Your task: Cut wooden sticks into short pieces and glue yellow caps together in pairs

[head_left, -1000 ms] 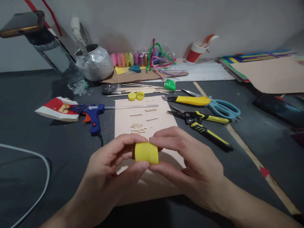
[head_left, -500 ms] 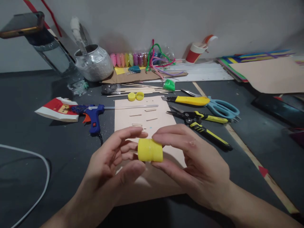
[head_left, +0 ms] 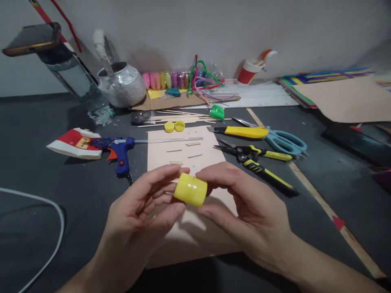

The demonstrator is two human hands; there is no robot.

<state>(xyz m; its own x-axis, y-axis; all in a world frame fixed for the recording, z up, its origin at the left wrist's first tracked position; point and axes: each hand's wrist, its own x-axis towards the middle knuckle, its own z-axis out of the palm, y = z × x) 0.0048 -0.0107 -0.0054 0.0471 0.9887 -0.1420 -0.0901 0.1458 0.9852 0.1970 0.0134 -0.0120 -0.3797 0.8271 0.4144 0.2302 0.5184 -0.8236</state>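
Note:
Two yellow bottle caps (head_left: 190,189), joined end to end into a short barrel with a seam round the middle, are held in the air over a sheet of beige card (head_left: 195,240). My left hand (head_left: 146,207) curls round the left end, thumb below and index finger above. At the right end, my right hand (head_left: 244,203) pinches the caps between thumb and fingertips. On the card beyond my hands lie several short cut sticks (head_left: 193,144). Two more yellow caps (head_left: 174,126) rest at its far edge, one showing its hollow inside.
To the left, a blue glue gun (head_left: 120,150) rests on a red and white carton piece (head_left: 77,143). A yellow cutter (head_left: 244,131), blue-handled scissors (head_left: 284,140) and black-yellow pliers (head_left: 259,162) lie right. Behind stand a silver pot (head_left: 124,87) and a tilted bottle (head_left: 69,75).
The joined caps have tilted, their right end now lower. My left fingers have closed in on the left end, and both hands have shifted slightly left.

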